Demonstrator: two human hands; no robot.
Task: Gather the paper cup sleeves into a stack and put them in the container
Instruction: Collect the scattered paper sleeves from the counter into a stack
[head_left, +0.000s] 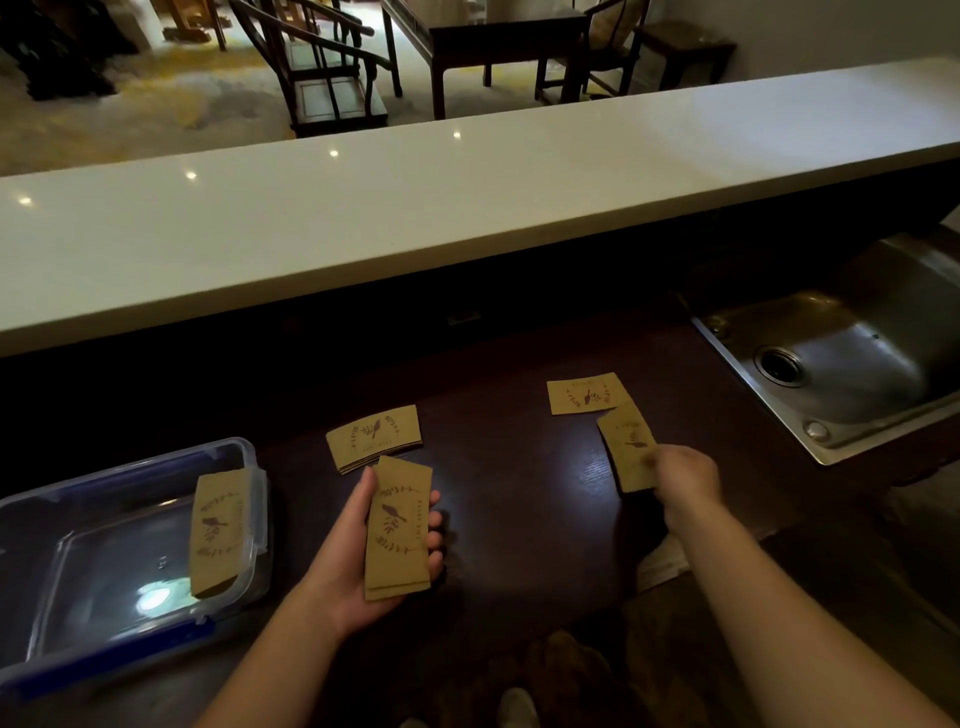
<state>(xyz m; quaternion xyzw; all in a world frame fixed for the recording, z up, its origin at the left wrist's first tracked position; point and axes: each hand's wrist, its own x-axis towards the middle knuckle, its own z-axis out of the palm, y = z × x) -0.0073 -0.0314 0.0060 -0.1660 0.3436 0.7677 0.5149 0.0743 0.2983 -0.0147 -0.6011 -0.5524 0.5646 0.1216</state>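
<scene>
My left hand (358, 551) cups a small stack of sleeves (397, 530), fingers curled round it, above the dark worktop (519, 493), while my right hand (680, 483) pinches another sleeve (626, 447) near the sink (841, 353), one sleeve leaning in the container (130, 545).

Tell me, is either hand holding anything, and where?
Both. The left hand cradles a small stack of sleeves in its palm, gripped by the long edges. The right hand pinches one sleeve at its near end.
</scene>
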